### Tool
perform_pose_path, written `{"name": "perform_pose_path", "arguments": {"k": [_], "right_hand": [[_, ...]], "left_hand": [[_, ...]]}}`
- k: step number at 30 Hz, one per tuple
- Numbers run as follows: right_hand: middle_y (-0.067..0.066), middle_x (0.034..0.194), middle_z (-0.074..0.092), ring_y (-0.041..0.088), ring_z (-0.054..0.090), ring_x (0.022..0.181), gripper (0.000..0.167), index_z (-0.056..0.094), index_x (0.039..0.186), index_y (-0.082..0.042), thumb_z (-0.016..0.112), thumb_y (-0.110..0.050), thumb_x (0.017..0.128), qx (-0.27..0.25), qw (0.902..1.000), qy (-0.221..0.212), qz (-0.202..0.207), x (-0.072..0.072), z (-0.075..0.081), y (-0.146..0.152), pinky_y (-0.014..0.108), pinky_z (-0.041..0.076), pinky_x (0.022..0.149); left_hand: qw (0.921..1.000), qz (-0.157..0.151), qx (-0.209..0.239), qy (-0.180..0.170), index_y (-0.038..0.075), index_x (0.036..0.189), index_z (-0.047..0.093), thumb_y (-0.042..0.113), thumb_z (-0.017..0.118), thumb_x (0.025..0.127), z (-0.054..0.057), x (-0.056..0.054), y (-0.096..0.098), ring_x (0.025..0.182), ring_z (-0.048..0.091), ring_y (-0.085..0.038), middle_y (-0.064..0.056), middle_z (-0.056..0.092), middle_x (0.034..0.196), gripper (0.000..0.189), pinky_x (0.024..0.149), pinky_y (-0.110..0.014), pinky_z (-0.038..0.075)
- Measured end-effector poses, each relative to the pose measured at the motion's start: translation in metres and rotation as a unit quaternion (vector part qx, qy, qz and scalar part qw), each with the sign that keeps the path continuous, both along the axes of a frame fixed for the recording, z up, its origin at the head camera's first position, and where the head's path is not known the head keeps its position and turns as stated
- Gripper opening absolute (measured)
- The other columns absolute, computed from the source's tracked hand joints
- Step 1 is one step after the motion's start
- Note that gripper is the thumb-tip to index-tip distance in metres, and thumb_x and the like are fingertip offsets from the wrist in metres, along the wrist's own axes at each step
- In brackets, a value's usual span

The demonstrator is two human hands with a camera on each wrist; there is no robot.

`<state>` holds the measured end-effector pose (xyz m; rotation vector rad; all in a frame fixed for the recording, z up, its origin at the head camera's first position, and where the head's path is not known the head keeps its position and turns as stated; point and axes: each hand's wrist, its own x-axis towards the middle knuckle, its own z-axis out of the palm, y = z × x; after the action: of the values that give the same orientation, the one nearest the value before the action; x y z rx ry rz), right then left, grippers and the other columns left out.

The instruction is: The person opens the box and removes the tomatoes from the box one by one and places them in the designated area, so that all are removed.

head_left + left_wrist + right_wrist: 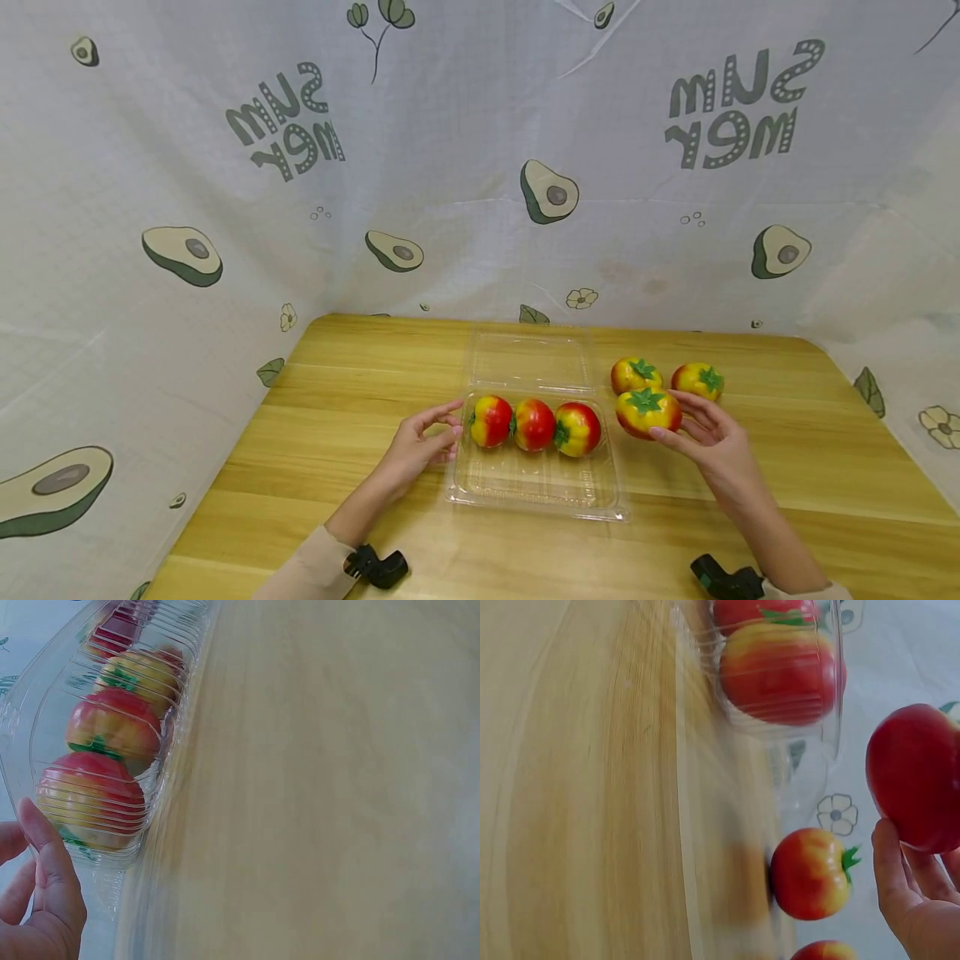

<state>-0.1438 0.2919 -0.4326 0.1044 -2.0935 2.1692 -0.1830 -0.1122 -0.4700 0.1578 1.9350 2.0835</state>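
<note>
A clear plastic clamshell box (536,492) lies on the table with its lid folded back. Three red-and-yellow persimmons, the middle one (535,425) among them, sit in a row along its far side. At the box's left rim, my left hand (420,442) pinches the edge between thumb and fingers, as the left wrist view also shows. My right hand (716,446) holds another persimmon (647,412), green leaves up, just right of the box. In the right wrist view this held persimmon (915,780) is raised above the table, the fingers beneath and beside it.
Two more persimmons, one (635,375) nearer the box and one (699,381) farther right, rest on the wooden table (360,367) behind my right hand. The open lid (531,358) lies towards the back. A printed cloth (465,167) hangs behind the table.
</note>
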Motion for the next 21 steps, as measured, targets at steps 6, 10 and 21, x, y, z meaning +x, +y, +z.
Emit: {"name": "perform_pose_path", "arguments": {"k": [6, 10, 21], "right_hand": [[-0.02, 0.118, 0.062, -0.005, 0.062, 0.103, 0.048, 0.065, 0.125, -0.023, 0.07, 0.008, 0.089, -0.017, 0.9993, -0.03, -0.016, 0.0, 0.001, 0.011, 0.015, 0.054, 0.079], [-0.023, 0.111, 0.064, -0.007, 0.062, 0.1, 0.047, 0.065, 0.124, -0.026, 0.071, 0.005, 0.089, -0.014, 0.9979, -0.055, -0.031, 0.0, 0.001, 0.018, 0.013, 0.053, 0.077], [-0.022, 0.11, 0.066, -0.005, 0.065, 0.096, 0.047, 0.067, 0.119, -0.028, 0.069, 0.008, 0.089, -0.066, 0.9946, -0.067, -0.045, 0.002, -0.003, 0.038, 0.014, 0.054, 0.076]], "left_hand": [[1.0, -0.002, 0.002, 0.001, 0.004, 0.143, 0.053, 0.007, 0.067, 0.096, -0.001, 0.0, 0.0, 0.069, 0.06, -0.011, -0.01, 0.055, 0.11, 0.049, 0.066, -0.022, 0.058], [1.0, 0.0, -0.002, 0.005, 0.003, 0.143, 0.054, 0.007, 0.067, 0.096, 0.0, 0.0, 0.0, 0.07, 0.06, -0.011, -0.009, 0.055, 0.11, 0.049, 0.066, -0.022, 0.058], [1.0, 0.004, -0.004, 0.001, 0.003, 0.142, 0.054, 0.007, 0.067, 0.096, 0.001, 0.001, 0.0, 0.07, 0.06, -0.011, -0.009, 0.055, 0.11, 0.048, 0.066, -0.023, 0.058]]}}
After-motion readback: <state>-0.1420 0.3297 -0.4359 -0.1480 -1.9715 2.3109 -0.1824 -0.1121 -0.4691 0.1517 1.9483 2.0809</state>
